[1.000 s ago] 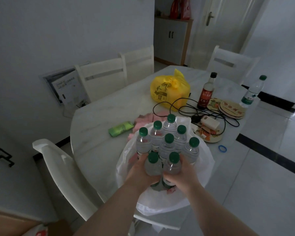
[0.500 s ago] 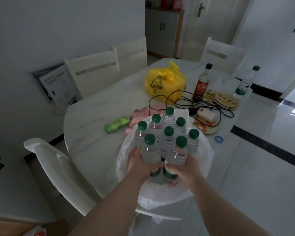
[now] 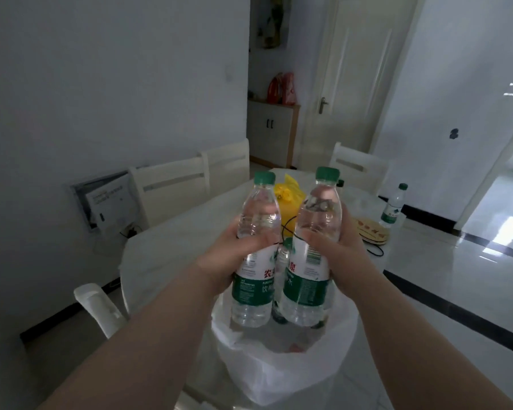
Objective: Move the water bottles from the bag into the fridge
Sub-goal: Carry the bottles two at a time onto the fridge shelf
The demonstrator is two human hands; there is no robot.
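Two clear water bottles with green caps and green labels are lifted upright above the white plastic bag [image 3: 282, 368]. My left hand [image 3: 234, 253] grips the left bottle [image 3: 256, 247] round its middle. My right hand [image 3: 338, 247] grips the right bottle [image 3: 314, 241] the same way. Between and behind them another bottle [image 3: 283, 258] shows partly, still in the bag. The other bottles in the bag are hidden behind the two raised ones. No fridge is in view.
The bag sits at the near edge of a white table [image 3: 184, 238]. On it are a yellow bag [image 3: 288, 196], black cables [image 3: 376, 253], round mats [image 3: 370, 229] and a lone water bottle [image 3: 393, 205]. White chairs [image 3: 172, 187] ring the table; open tiled floor [image 3: 471, 291] lies right.
Both hands have lifted one bottle each up out of the cluster in the bag. The view has tilted upward, showing more of the door and wall.
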